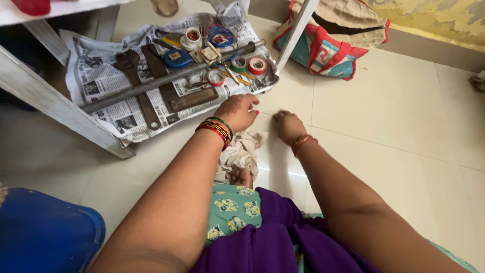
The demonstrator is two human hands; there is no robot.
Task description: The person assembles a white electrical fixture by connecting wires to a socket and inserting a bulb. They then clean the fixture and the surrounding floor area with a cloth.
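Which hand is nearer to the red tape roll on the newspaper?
The left. The left hand is at the newspaper's edge, just below the red tape roll. The right hand rests on the floor, farther away.

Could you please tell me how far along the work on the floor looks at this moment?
Laid out: tools and tape rolls sit on the newspaper. In hand: nothing gripped; the left hand hovers at the paper's edge, the right hand rests on the tiled floor. Left: the cloth lies crumpled and untouched between the arms.
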